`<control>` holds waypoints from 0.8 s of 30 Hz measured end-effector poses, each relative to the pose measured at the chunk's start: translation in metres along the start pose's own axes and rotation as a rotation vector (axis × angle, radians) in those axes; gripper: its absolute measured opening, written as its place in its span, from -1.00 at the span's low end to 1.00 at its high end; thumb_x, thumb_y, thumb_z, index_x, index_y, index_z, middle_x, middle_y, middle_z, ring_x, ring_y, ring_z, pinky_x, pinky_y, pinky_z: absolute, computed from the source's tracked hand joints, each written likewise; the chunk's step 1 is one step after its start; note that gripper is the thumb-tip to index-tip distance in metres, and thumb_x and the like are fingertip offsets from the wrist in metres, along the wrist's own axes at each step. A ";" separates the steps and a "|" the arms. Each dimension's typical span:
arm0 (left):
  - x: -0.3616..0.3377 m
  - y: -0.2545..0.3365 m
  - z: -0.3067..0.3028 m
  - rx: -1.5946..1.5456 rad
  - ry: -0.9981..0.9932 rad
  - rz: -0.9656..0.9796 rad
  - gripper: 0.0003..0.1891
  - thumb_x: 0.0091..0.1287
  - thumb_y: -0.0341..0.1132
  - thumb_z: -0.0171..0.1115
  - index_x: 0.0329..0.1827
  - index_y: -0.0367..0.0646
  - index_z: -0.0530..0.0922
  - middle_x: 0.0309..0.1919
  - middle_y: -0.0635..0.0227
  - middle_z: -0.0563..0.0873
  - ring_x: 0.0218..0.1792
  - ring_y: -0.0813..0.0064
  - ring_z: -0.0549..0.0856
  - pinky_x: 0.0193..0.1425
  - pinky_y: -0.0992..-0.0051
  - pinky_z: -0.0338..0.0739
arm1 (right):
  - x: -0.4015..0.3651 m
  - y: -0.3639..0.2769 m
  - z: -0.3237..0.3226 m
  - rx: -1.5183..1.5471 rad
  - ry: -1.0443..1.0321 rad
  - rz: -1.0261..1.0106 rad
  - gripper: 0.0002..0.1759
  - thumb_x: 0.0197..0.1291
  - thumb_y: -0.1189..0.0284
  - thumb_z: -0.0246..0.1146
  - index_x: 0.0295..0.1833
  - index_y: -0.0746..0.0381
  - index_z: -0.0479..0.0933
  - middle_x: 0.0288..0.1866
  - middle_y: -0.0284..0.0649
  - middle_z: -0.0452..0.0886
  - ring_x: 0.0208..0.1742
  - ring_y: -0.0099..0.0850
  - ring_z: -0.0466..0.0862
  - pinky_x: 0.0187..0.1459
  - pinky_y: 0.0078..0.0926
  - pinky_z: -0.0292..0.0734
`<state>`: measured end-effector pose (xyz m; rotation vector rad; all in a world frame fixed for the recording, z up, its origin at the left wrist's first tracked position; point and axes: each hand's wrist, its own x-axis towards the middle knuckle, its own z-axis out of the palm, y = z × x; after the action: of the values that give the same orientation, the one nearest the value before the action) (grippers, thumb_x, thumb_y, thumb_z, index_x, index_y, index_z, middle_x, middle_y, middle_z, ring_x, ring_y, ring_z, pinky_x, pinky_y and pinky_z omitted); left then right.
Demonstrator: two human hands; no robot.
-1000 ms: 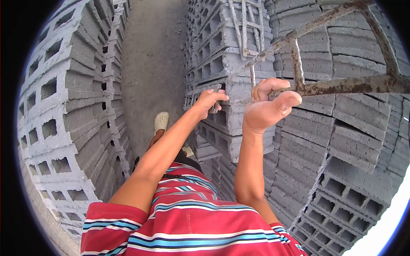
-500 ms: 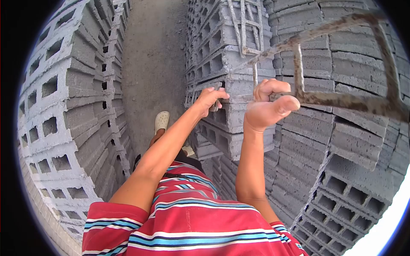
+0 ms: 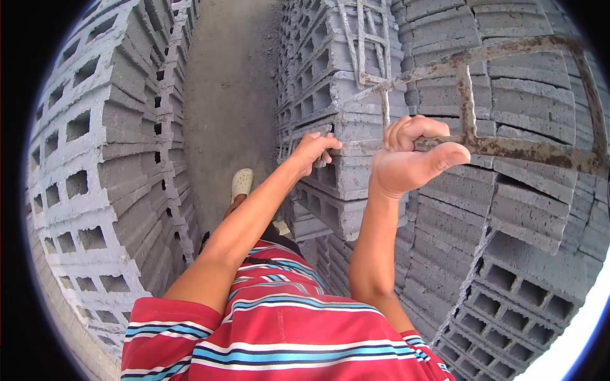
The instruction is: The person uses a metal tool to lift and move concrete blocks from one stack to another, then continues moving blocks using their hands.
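My right hand (image 3: 410, 155) is wrapped around the lower bar of a rusty metal frame (image 3: 534, 150), with the thumb stretched along below the bar. The ladder-like frame, with crossbars between two long rails, spans in front of the stacked blocks at the upper right. My left hand (image 3: 312, 152) is closed on the hollow end of a grey concrete block (image 3: 365, 152) in the middle stack, its fingers curled at the edge of a hole. Part of that grip is hidden inside the opening.
A tall wall of hollow blocks (image 3: 82, 184) rises on the left. A dusty dirt path (image 3: 229, 82) runs between the stacks, with a pale clog (image 3: 242, 183) on it. A second metal frame (image 3: 370, 38) leans on the middle stack. More blocks (image 3: 508, 305) are piled at right.
My right hand has moved a little to the right, carrying the rusty frame with it, and the frame's tilt has shifted slightly. My left hand has stayed at the block.
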<state>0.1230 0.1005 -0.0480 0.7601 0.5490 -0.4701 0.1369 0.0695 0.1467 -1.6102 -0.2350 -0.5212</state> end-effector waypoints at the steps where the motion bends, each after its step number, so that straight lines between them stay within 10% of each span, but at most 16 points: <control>1: -0.002 0.006 0.000 0.020 -0.021 -0.015 -0.68 -0.12 -0.30 0.38 -0.35 -0.11 0.43 -0.46 0.45 0.52 -0.67 0.62 0.45 -0.56 0.63 0.29 | 0.004 -0.004 -0.001 0.036 -0.025 -0.043 -0.25 0.17 -0.31 -0.34 -0.55 0.20 0.16 -0.76 -0.41 0.07 -0.75 -0.64 0.04 -0.68 -0.68 -0.10; 24: 0.000 0.006 -0.002 0.005 -0.052 0.005 -0.65 -0.10 -0.32 0.35 -0.24 -0.16 0.45 -0.42 0.40 0.54 -0.64 0.63 0.46 -0.58 0.62 0.29 | -0.007 0.021 -0.009 -0.103 -0.026 -0.037 -0.22 0.13 -0.35 -0.29 -0.58 0.21 0.15 -0.76 -0.43 0.02 -0.75 -0.63 0.04 -0.66 -0.69 -0.07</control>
<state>0.1258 0.1053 -0.0462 0.7520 0.4977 -0.4857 0.1383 0.0592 0.1247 -1.7164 -0.2620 -0.5486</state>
